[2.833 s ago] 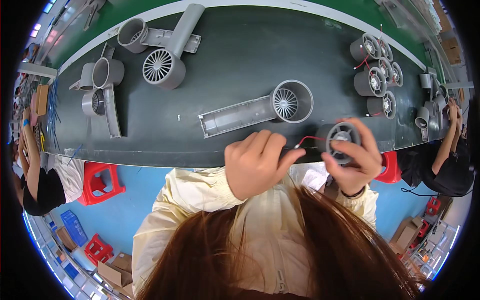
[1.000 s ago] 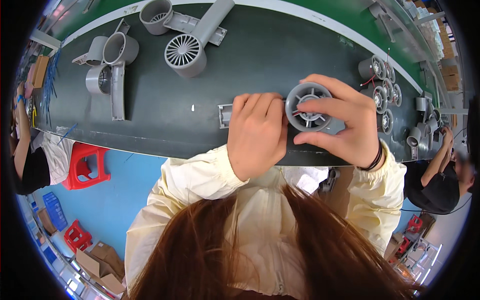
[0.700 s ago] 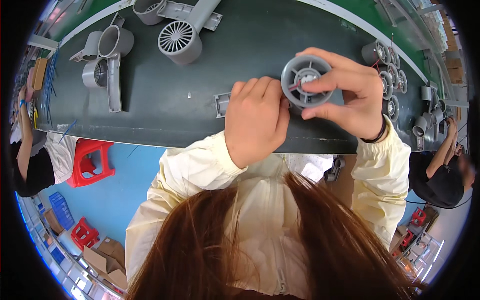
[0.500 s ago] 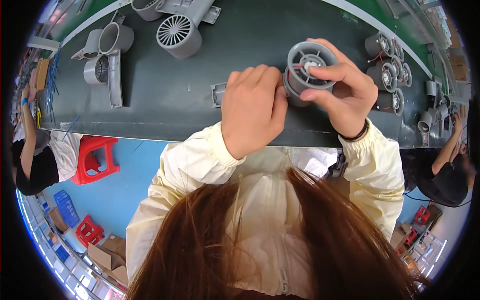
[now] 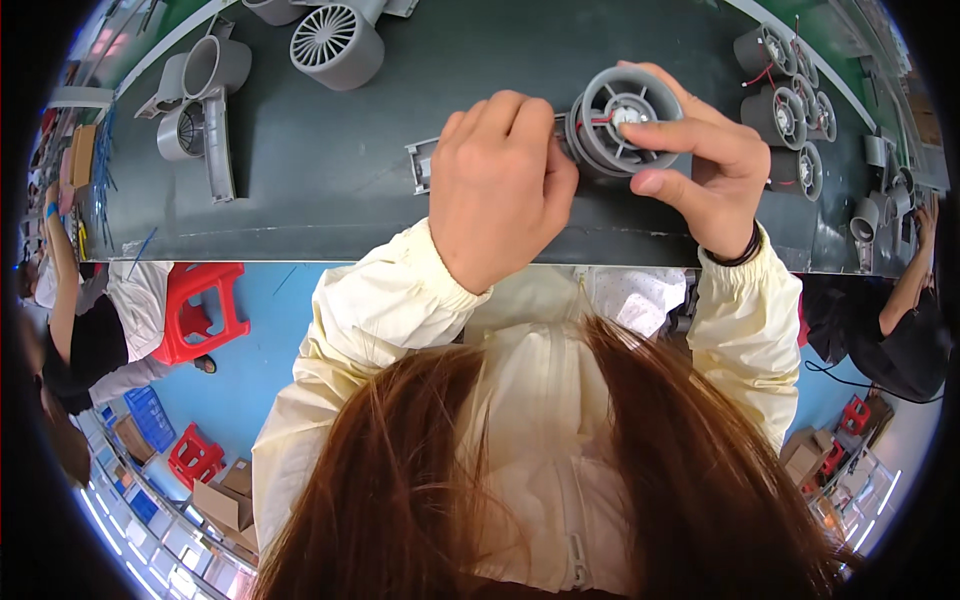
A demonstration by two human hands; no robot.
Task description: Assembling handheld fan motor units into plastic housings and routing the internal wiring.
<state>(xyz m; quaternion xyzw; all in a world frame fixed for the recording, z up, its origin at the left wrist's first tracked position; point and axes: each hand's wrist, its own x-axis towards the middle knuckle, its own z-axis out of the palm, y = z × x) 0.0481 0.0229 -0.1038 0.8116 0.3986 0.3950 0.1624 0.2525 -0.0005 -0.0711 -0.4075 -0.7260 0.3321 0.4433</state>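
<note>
Both my hands are over the near edge of the dark green worktable. Between them is a grey round fan unit (image 5: 626,108), with spokes, a pale hub and a red wire. My right hand (image 5: 718,165) is closed round its right side, with the index fingertip by the hub and the thumb at the rim. The unit sits at the ring-shaped end of a grey plastic housing; how deep it is in the ring, I cannot tell. My left hand (image 5: 500,190) wraps round the housing's handle (image 5: 420,167), whose end shows beyond the hand.
Several similar fan units (image 5: 785,115) stand at the right. Grey housings (image 5: 217,65) lie at the left, and another with a slotted round cap (image 5: 335,45) lies at the back. People sit at both sides; a red stool (image 5: 200,312) is at the lower left.
The table and its objects have shifted slightly in the picture as the view moved. The fan unit appears a little more tilted; both hands keep their hold.
</note>
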